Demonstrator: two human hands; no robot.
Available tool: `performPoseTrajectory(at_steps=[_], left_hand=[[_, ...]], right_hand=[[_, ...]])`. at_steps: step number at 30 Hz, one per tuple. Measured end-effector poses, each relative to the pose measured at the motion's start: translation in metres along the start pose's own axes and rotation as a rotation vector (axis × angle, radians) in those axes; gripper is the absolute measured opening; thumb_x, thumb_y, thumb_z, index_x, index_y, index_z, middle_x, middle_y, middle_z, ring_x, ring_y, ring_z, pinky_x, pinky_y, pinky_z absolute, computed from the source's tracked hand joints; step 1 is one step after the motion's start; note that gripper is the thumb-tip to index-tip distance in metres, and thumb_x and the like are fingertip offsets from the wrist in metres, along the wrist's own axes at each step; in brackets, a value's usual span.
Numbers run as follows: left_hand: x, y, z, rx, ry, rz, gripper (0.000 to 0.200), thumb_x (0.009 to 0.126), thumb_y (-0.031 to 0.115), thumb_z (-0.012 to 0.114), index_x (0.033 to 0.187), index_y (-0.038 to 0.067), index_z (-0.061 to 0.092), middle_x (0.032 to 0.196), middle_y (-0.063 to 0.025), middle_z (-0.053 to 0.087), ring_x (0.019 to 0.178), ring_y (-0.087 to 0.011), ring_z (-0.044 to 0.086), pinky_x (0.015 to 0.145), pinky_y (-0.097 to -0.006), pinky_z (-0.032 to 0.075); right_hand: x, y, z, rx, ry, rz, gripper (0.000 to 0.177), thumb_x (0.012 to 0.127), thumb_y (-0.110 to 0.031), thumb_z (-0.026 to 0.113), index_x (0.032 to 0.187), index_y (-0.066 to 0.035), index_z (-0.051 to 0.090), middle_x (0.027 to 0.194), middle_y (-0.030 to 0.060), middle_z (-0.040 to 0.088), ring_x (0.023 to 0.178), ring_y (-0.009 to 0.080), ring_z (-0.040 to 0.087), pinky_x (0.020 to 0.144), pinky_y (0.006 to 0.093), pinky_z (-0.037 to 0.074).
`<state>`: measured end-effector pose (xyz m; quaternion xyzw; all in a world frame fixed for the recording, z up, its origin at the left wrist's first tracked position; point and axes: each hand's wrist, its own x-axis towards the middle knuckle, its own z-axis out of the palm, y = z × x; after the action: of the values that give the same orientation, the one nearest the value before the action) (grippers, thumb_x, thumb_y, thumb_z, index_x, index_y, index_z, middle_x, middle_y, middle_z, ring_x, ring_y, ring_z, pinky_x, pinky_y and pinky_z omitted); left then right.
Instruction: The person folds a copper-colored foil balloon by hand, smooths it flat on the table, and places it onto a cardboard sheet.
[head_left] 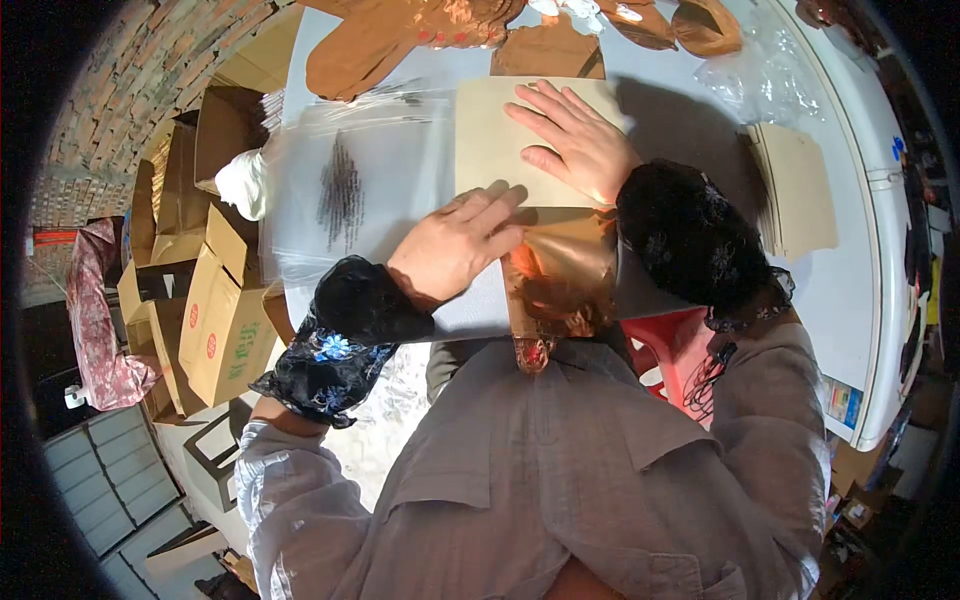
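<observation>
A cream card sheet [485, 130] lies on the white table [465, 318] over shiny copper-coloured material [560, 265], which shows above the card and hangs past the table's front edge. My right hand [575, 140] lies flat on the card's upper right with its fingers spread. My left hand [455, 245] rests at the card's lower left corner, its fingertips on the card and beside the copper material. Its fingers are bent and lie close together; nothing shows in them. Both wrists wear black lace cuffs.
Clear plastic bags [350, 180] lie to the left. More copper-coloured pieces [400, 45] are along the far edge. A stack of cream cards [795, 190] and crumpled clear plastic [770, 75] are at right. Cardboard boxes [225, 310] stand left of the table, a pink stool [675, 350] beneath it.
</observation>
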<state>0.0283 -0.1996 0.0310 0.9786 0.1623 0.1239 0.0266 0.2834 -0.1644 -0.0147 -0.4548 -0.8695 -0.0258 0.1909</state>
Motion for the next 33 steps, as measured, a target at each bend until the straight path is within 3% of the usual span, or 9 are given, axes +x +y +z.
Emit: performPoseTrajectory(at_steps=[9,10,12,14,17,20,25,30,33], left_hand=[[0.008,-0.016,-0.009,-0.143,-0.021,-0.018,0.027,0.082,0.01,0.061,0.109,0.008,0.059,0.123,-0.0122,0.061,0.114,-0.0285,0.061,0.083,-0.0353,0.057],[0.008,-0.02,-0.013,-0.243,-0.09,-0.118,0.027,0.084,0.014,0.063,0.109,0.009,0.058,0.114,-0.0132,0.063,0.109,-0.0314,0.062,0.079,-0.0378,0.056],[0.011,-0.032,-0.007,-0.316,0.039,-0.169,0.029,0.087,0.018,0.065,0.114,0.009,0.058,0.114,-0.0143,0.063,0.103,-0.0348,0.064,0.078,-0.0413,0.055],[0.017,-0.026,-0.012,-0.402,0.035,-0.382,0.03,0.094,0.024,0.063,0.122,0.013,0.061,0.1,-0.0171,0.067,0.092,-0.0382,0.066,0.08,-0.0423,0.054],[0.026,-0.038,-0.008,-0.703,-0.049,-0.543,0.023,0.101,0.026,0.056,0.113,0.008,0.063,0.089,-0.0149,0.067,0.081,-0.028,0.066,0.075,-0.0357,0.051],[0.032,-0.047,0.0,-0.776,-0.108,-0.614,0.022,0.102,0.024,0.053,0.108,0.006,0.063,0.084,-0.0145,0.066,0.076,-0.0258,0.064,0.074,-0.0337,0.05],[0.031,-0.051,0.018,-0.51,0.042,-0.555,0.02,0.097,0.019,0.057,0.108,0.003,0.063,0.096,-0.0179,0.057,0.09,-0.0341,0.061,0.08,-0.0394,0.049],[0.039,-0.04,0.021,-0.445,0.026,-0.63,0.021,0.096,0.018,0.057,0.109,0.002,0.064,0.104,-0.02,0.055,0.099,-0.0393,0.059,0.085,-0.0432,0.049],[0.042,-0.04,0.021,-0.377,0.051,-0.579,0.025,0.093,0.018,0.057,0.111,0.001,0.063,0.106,-0.0208,0.057,0.1,-0.04,0.059,0.088,-0.044,0.049]], right_hand=[[0.001,0.003,0.001,0.015,-0.038,0.01,0.057,0.097,-0.042,0.051,0.145,-0.011,0.043,0.153,0.0159,0.036,0.145,0.0336,0.027,0.12,0.0446,0.022],[0.0,0.012,0.006,0.006,-0.035,-0.049,0.057,0.099,-0.04,0.049,0.146,-0.01,0.04,0.155,0.0147,0.034,0.146,0.033,0.025,0.12,0.0448,0.019],[0.0,0.028,0.01,-0.013,-0.03,-0.168,0.057,0.101,-0.036,0.045,0.149,-0.007,0.035,0.158,0.0123,0.028,0.149,0.0318,0.019,0.122,0.0452,0.015],[0.0,0.036,0.011,-0.022,-0.042,-0.225,0.057,0.101,-0.036,0.045,0.149,-0.007,0.035,0.158,0.0121,0.029,0.148,0.0305,0.021,0.121,0.0442,0.016],[0.002,0.037,0.007,-0.01,-0.063,-0.236,0.057,0.101,-0.035,0.046,0.149,-0.007,0.035,0.157,0.0119,0.031,0.146,0.0286,0.024,0.12,0.0427,0.018],[-0.001,0.024,-0.006,0.047,-0.047,-0.168,0.058,0.101,-0.035,0.047,0.15,-0.007,0.035,0.156,0.0116,0.032,0.144,0.0266,0.027,0.12,0.0412,0.02],[-0.02,0.004,-0.042,0.418,0.076,0.179,0.058,0.101,-0.034,0.049,0.15,-0.007,0.035,0.155,0.0112,0.035,0.142,0.0234,0.031,0.119,0.0386,0.023],[-0.018,0.014,-0.034,1.342,-0.015,0.849,0.058,0.1,-0.033,0.051,0.15,-0.006,0.035,0.153,0.0107,0.038,0.139,0.0202,0.036,0.118,0.0361,0.026],[-0.008,0.027,-0.021,1.771,-0.157,1.064,0.059,0.1,-0.032,0.052,0.15,-0.006,0.035,0.152,0.0104,0.039,0.137,0.0183,0.039,0.117,0.0346,0.028]])
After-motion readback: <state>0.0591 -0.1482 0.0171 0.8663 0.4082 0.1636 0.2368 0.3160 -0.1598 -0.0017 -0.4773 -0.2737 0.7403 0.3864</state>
